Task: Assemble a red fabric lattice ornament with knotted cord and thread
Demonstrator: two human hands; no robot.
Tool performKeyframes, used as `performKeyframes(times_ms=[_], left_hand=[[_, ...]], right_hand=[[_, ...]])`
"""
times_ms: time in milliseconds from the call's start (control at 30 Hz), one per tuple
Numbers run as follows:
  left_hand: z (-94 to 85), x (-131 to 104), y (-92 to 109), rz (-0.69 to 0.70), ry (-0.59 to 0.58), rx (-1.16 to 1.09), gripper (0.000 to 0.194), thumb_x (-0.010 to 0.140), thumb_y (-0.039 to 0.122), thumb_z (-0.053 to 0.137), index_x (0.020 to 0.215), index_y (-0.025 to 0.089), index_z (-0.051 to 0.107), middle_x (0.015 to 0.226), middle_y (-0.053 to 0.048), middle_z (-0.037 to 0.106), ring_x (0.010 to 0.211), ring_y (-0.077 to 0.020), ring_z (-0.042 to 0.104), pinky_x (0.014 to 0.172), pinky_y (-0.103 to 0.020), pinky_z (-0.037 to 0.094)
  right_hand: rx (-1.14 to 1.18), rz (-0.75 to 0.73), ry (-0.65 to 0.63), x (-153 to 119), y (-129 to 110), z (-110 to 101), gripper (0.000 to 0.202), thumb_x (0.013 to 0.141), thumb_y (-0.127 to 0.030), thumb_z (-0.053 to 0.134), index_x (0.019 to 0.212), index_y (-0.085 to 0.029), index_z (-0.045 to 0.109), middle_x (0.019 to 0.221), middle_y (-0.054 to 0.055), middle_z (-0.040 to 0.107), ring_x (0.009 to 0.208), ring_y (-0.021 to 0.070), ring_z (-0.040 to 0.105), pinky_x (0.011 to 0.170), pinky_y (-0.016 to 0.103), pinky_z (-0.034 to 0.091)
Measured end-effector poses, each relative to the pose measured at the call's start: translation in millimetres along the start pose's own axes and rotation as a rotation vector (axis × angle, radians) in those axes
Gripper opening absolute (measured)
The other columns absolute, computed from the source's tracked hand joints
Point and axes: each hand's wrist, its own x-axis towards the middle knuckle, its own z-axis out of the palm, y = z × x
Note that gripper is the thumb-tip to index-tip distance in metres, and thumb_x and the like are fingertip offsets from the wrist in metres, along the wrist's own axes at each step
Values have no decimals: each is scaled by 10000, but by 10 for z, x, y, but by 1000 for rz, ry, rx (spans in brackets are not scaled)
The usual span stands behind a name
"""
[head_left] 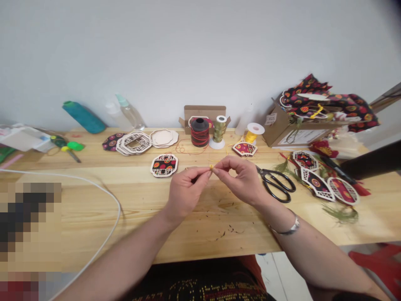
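Observation:
Over the middle of the wooden table, my left hand point(189, 186) and my right hand point(239, 177) meet at the fingertips. Both pinch a short bit of yellow cord point(211, 167) between thumb and forefinger; most of it is hidden by the fingers. Behind the hands stands a spool of yellow cord point(251, 136). Close to my right hand lie black-handled scissors point(277, 184) and a fan-shaped patterned piece point(244, 148). Left of my left hand rests an octagonal fabric-and-wood ornament point(164, 165).
A red-and-black thread spool point(199, 133) and a gold thread spool point(219, 130) stand at the back. Wooden frames point(136, 143) are stacked left. Finished ornaments point(318, 184) and a cardboard box point(293, 129) of fabric occupy the right. A white cable point(117, 200) curves across the left.

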Motion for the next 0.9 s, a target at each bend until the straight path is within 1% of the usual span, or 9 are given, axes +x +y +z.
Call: performKeyframes(times_ms=[100,267,367,467,567,767,900], left_hand=[[5,-3,0,46,-1,28,140,775,233,677,856,205,788,780,-22,772,700,-146,677,670,-253,539],[5,-3,-1,12,-15,44,148,785,241,675,872,202,787,783,-27,772,702,-152,677,666,-260,541],[8,-5,-10,20,-18,45,146,787,244,673,869,203,787,791,-28,773,714,-157,684,671,-263,544],[14,-11,-16,48,-16,63,141,791,228,667,865,204,785,801,-27,774,729,-156,688,689,-262,545],[15,-18,-21,91,-20,95,151,806,220,655,885,201,782,784,-28,766,702,-145,673,662,-252,531],[4,-17,-37,240,-51,170,179,844,190,611,917,188,774,723,-31,731,647,-123,621,613,-240,486],[2,-15,-40,259,-59,189,178,852,186,606,917,184,772,703,-29,718,625,-116,604,607,-243,474]], right_hand=[[4,7,-14,5,-2,-5,77,806,-184,641,739,-153,662,671,3,668,613,94,580,555,211,461],[-59,-125,-32,21,23,-24,87,818,-156,624,735,-158,651,680,8,650,628,97,566,572,219,460],[-89,-154,-44,23,33,-38,97,822,-139,614,732,-163,641,691,10,644,642,101,563,590,225,463],[-78,-135,-69,22,42,-49,101,825,-141,610,731,-165,635,687,6,641,639,102,562,588,226,458],[-48,-108,-84,23,54,-56,90,821,-144,616,736,-162,638,690,5,651,641,102,568,592,226,458],[-23,-64,-79,34,62,-54,103,826,-179,623,729,-155,648,679,5,665,632,104,576,585,227,457],[-15,-35,-71,36,48,-42,109,827,-194,627,726,-158,650,669,4,666,621,103,573,586,229,460]])
